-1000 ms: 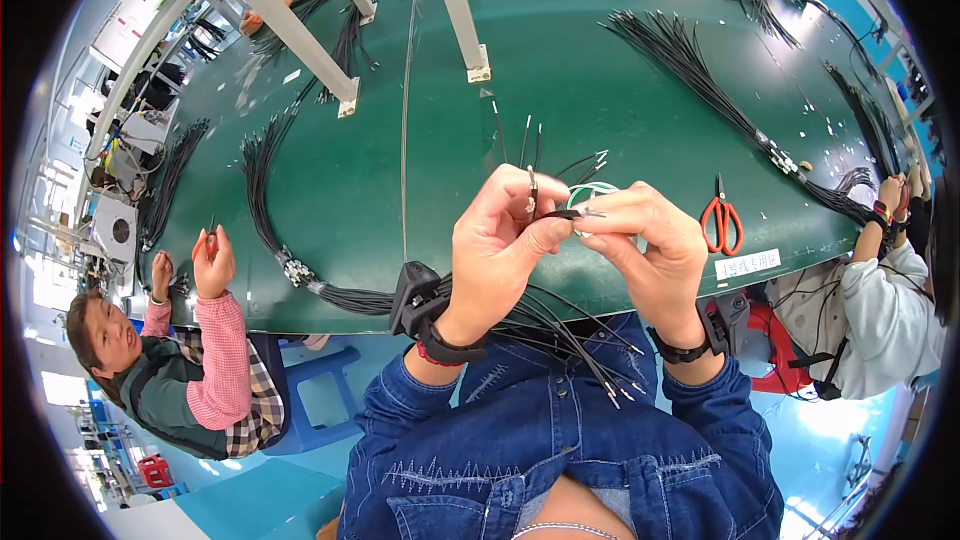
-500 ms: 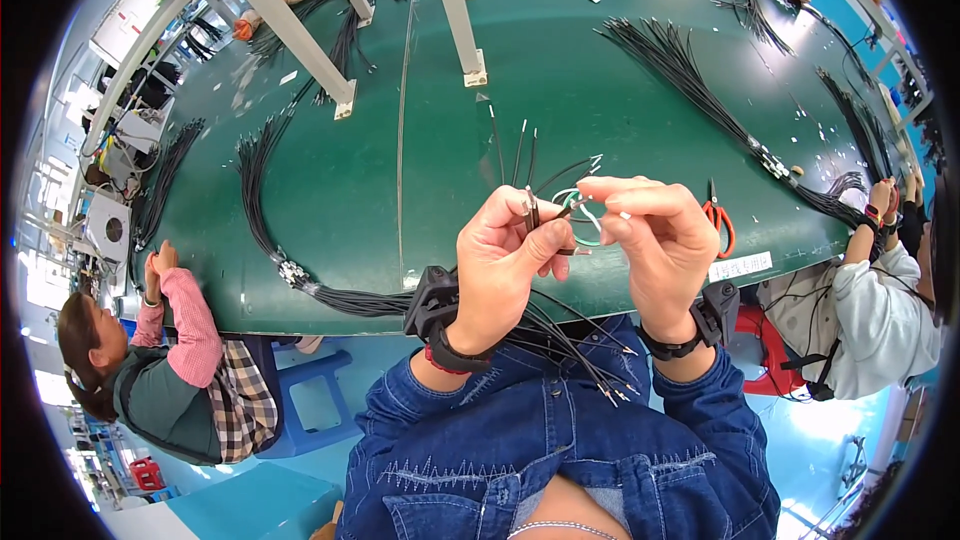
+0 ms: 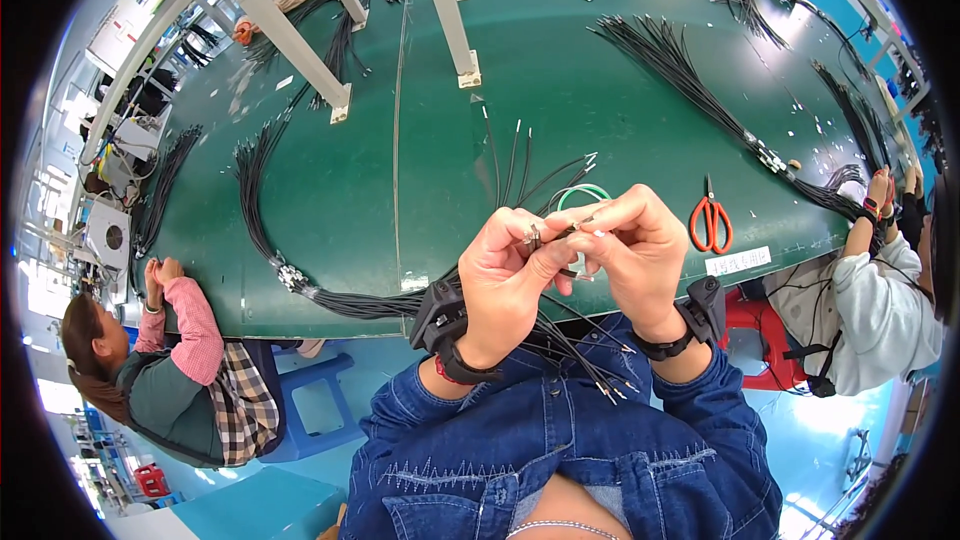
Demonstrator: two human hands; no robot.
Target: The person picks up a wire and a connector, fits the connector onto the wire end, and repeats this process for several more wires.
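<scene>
Hard to make out: the small metal terminal (image 3: 533, 236) pinched at the fingertips, mostly covered by thumbs. Left hand (image 3: 505, 280) closed around a bunch of thin black wires (image 3: 560, 325), lower ends trailing over the denim lap, upper ends fanning above the knuckles. Right hand (image 3: 635, 255) just beside, touching, fingers curled tight on the same wire ends (grip point itself hidden). Beyond, on the green table (image 3: 400, 160), red-handled scissors (image 3: 710, 225) lying well apart.

Bright, even light; sharp centre (fisheye-bent, dark rim).
</scene>
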